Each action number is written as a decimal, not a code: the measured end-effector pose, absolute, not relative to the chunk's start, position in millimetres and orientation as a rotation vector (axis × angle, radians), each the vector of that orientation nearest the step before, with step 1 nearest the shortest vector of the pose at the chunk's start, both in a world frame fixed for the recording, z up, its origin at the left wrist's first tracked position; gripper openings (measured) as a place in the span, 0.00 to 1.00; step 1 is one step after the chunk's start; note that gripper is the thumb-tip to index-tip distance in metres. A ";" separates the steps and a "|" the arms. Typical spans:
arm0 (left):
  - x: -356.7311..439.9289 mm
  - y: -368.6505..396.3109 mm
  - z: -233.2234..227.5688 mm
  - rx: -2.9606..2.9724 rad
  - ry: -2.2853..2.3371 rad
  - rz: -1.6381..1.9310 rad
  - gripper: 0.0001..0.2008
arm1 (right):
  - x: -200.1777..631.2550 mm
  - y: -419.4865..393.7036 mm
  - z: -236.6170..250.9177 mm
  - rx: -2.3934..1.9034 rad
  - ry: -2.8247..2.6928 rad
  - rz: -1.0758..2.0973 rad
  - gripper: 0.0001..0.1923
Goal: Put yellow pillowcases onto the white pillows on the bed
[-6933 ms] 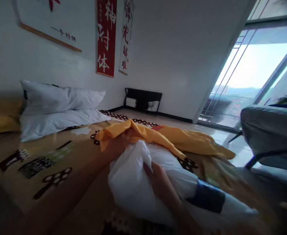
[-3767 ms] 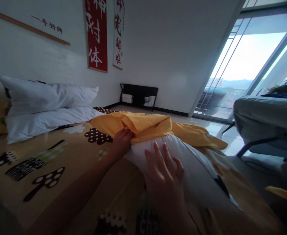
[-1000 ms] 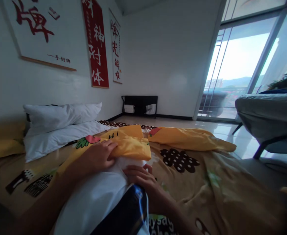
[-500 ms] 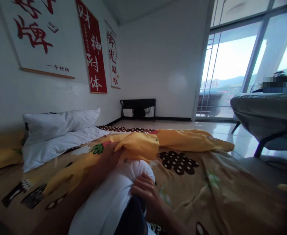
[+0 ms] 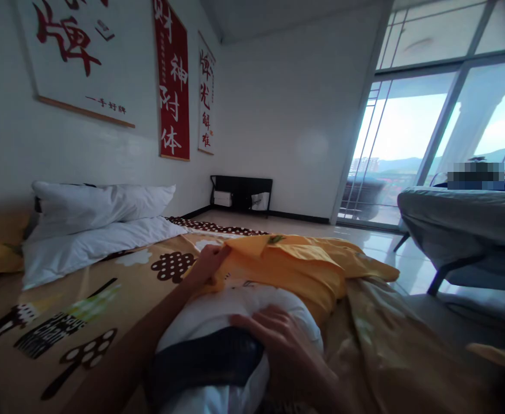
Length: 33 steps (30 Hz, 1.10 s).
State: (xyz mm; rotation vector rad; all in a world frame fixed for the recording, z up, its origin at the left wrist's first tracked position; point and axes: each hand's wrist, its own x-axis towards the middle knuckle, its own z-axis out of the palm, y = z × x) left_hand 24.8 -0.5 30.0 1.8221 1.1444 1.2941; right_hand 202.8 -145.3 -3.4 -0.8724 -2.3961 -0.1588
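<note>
Left hand (image 5: 207, 265) is gripping the yellow pillowcase (image 5: 287, 270) edge on the bed (image 5: 106, 299) while the right hand (image 5: 278, 336), fingers spread, is pressing flat on the white pillow (image 5: 218, 310); judging best to be feeding corners in evenly, keeping the opening taut.

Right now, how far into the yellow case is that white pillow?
Only the far end of the white pillow is inside the yellow pillowcase. The left hand grips the case's open edge, while the right hand presses flat on the pillow. Most of the pillow, including its dark band, remains outside. Two bare white pillows lie by the wall.
</note>
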 end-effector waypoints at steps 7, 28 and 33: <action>5.1 10.6 34.1 1.967 0.959 1.198 0.17 | 190.5 -143.3 -15.8 -0.843 -2.506 -0.242 0.23; 39.9 -55.0 47.1 2.982 0.864 0.524 0.31 | 177.9 -121.3 -55.8 -0.565 -2.274 -0.688 0.08; 40.6 -49.5 46.0 2.901 0.531 0.653 0.14 | 180.8 -130.9 -46.3 -0.646 -2.388 -0.639 0.12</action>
